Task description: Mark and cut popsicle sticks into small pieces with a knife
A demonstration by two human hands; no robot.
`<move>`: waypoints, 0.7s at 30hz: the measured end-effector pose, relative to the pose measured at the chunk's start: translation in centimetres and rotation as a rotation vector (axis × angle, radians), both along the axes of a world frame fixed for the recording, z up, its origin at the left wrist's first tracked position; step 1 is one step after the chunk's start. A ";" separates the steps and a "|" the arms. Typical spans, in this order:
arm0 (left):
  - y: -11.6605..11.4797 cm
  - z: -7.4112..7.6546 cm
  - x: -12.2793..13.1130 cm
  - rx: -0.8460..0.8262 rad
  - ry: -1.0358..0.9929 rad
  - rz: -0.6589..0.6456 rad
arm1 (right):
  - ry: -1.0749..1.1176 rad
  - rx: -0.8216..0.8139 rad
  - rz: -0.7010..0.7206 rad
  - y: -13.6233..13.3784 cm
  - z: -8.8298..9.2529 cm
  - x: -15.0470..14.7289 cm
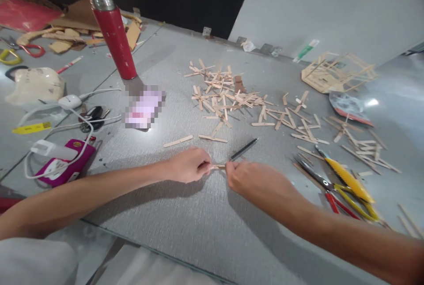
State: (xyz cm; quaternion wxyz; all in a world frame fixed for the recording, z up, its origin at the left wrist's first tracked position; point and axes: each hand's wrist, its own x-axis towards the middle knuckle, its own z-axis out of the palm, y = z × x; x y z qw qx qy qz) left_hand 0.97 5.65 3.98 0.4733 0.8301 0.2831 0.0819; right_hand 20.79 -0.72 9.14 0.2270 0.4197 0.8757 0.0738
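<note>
Evidently, the handwork centres on one slim wooden craft stick (218, 167), held level just above or against the near part of the table (165, 60), between the two hands. The left hand (192, 165) has its grip clamped on one end, thumb and fingers pinched together, and the right hand (248, 177) is closed likewise on the other; only a short stretch shows between them, so I cannot tell whether it is one whole stick or pieces being joined. Just beyond the hands lie a single stick (178, 140) and a jointed stick piece (212, 138), with a black pen (244, 149) slanting away beside the right hand. As for progress, much appears done: a broad heap of crossed stick pieces (228, 93) spreads across the middle, more sit to the right, and an open stick framework (338, 73) stands at the far right. The piece in hand looks unfinished, as both ends are held, and how many sticks are left to work cannot be judged. Red-and-yellow-handled snips (334, 188) and a yellow utility knife (347, 177) rest near the right forearm, apart from both hands.
</note>
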 end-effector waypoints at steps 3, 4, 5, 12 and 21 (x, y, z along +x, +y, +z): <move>-0.1 0.1 -0.1 -0.004 -0.009 0.001 | -0.036 -0.106 -0.033 0.9 0.3 0.1; -0.1 0.0 -0.1 -0.009 -0.010 0.008 | -0.045 -0.145 -0.039 1.3 0.2 0.4; -0.1 0.0 -0.1 -0.015 -0.010 0.014 | -0.045 -0.181 -0.044 1.6 0.2 0.7; -0.2 -0.1 0.0 -0.048 -0.013 0.026 | -0.078 -0.177 -0.039 1.5 -0.1 0.8; -0.3 -0.3 0.0 -0.021 -0.011 0.038 | -0.083 -0.193 -0.008 2.1 0.9 -0.2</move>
